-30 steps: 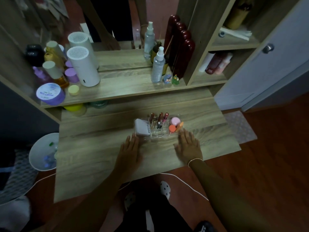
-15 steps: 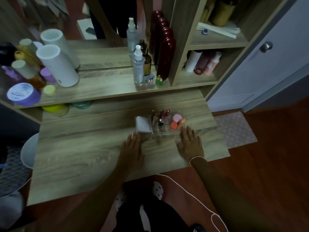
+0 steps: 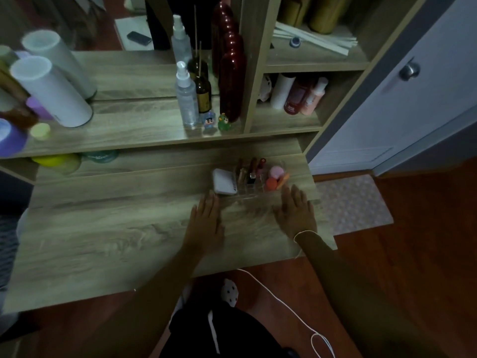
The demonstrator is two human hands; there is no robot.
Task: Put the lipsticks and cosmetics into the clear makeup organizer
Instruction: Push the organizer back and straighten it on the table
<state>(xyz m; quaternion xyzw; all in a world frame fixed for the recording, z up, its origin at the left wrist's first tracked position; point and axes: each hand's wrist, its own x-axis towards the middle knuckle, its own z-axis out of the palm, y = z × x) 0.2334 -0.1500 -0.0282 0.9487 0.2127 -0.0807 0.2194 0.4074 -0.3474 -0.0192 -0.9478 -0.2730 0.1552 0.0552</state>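
You're resting both palms flat and empty on the desk (image 3: 129, 228), left hand (image 3: 206, 223) and right hand (image 3: 296, 215) flanking the organizer (image 3: 258, 195) just ahead, lipsticks (image 3: 251, 169) already looking slotted, so I'd just be checking nothing's loose before lifting off.

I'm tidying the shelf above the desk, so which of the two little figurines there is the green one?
The green figurine is the right-hand one, next to the dark red bottle; the blue figurine stands left of it, by the clear spray bottle.
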